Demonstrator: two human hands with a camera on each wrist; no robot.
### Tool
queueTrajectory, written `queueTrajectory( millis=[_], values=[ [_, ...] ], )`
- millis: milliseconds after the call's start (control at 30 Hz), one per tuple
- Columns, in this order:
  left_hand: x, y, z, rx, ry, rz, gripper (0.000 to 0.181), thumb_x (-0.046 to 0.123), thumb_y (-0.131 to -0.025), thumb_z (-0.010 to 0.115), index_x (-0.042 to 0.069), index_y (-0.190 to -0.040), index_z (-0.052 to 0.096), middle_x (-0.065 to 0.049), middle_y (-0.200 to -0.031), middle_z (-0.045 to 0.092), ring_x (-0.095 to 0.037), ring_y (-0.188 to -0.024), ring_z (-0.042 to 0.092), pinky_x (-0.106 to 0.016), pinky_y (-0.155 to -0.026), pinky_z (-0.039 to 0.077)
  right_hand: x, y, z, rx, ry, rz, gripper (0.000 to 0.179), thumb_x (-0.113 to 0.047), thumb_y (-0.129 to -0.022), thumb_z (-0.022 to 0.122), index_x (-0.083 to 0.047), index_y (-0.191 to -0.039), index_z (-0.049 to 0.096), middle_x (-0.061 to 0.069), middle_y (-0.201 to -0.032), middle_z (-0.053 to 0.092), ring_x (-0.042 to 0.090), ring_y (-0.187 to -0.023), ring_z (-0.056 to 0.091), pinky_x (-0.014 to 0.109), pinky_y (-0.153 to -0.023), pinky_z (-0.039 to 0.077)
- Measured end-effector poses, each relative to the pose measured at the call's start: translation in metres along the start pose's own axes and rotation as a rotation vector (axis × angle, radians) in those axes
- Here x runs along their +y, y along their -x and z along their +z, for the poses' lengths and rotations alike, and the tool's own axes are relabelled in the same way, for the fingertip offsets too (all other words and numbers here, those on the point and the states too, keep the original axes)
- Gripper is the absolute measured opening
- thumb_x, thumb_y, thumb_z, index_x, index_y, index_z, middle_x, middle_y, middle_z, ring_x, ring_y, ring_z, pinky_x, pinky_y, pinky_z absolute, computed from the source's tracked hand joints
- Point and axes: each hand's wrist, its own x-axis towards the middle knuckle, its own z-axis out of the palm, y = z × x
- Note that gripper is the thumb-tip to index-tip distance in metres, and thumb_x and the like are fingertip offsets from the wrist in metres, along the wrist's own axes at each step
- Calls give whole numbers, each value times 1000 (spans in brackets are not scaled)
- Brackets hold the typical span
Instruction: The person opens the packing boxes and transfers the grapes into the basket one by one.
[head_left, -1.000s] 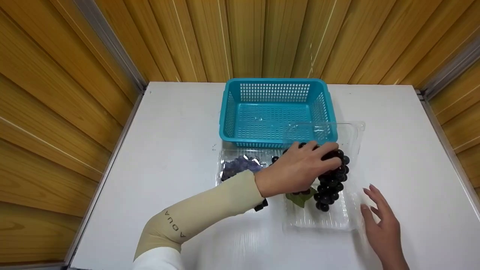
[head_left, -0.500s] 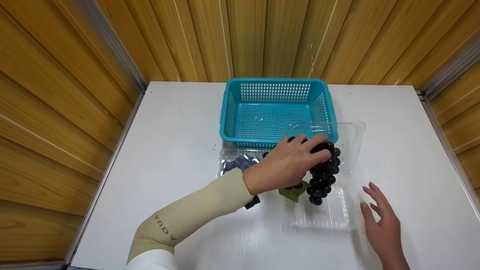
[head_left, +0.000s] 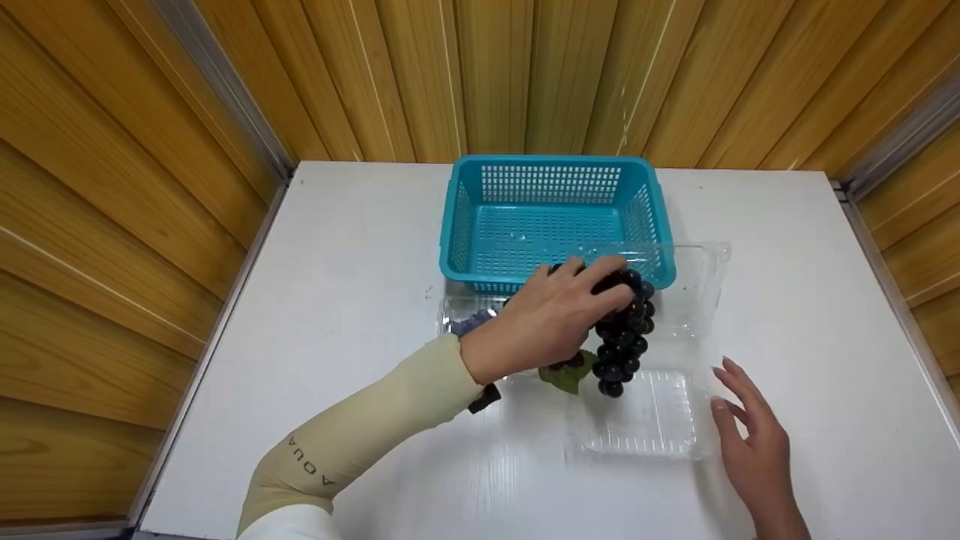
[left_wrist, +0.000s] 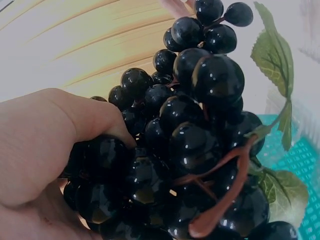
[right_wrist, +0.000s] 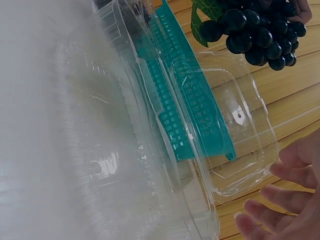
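My left hand (head_left: 551,311) grips a bunch of black grapes (head_left: 622,341) from above, its fingers curled into the fruit. Green leaves (head_left: 568,373) and a reddish-brown stem (left_wrist: 225,210) hang from the bunch. The grapes are raised over an open clear plastic clamshell box (head_left: 637,420), whose lid (head_left: 694,289) stands up at the back. My right hand (head_left: 754,439) is beside the box's right side, fingers loosely spread and holding nothing. In the right wrist view the bunch (right_wrist: 262,35) hangs above the bare box.
Behind the box is a teal plastic basket (head_left: 450,225) with perforated walls. A second clear box with bluish-purple grapes (head_left: 471,322) sits at the left, partly hidden by my left arm. Wood-patterned walls (head_left: 487,82) enclose the white table (head_left: 337,247).
My left hand has lifted the black grapes and carried them left and slightly back, baring more of the clear box. The right hand has shifted slightly left.
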Motion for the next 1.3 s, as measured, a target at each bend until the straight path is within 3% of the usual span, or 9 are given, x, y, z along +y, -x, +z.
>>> queueTrajectory(
  millis=[767,1067,1300],
  values=[
    [-22,9,-24,77,-3,-131,31,14,-90,64,25,-117,53,-3,-146,43,-21,-106,53,-31,-74,50,-4,0,10,-39,-17,-38,40,-10,-97,56,-17,-137,54,-5,-150,45,-15,-128,39,-2,-90,35],
    [-35,12,-28,169,-9,-148,26,6,-88,62,22,-108,54,-5,-143,46,-22,-101,54,-29,-59,39,-1,0,12,-30,-45,-54,39,-7,-96,56,-16,-135,56,2,-148,48,-13,-128,41,-1,-89,37],
    [-43,12,-32,184,15,-187,28,3,-87,59,21,-107,54,-6,-144,45,-23,-103,54,-29,-63,50,-1,0,13,-37,-28,-39,39,-8,-97,56,-18,-135,56,-2,-148,47,-13,-131,38,-2,-89,36]
  ],
)
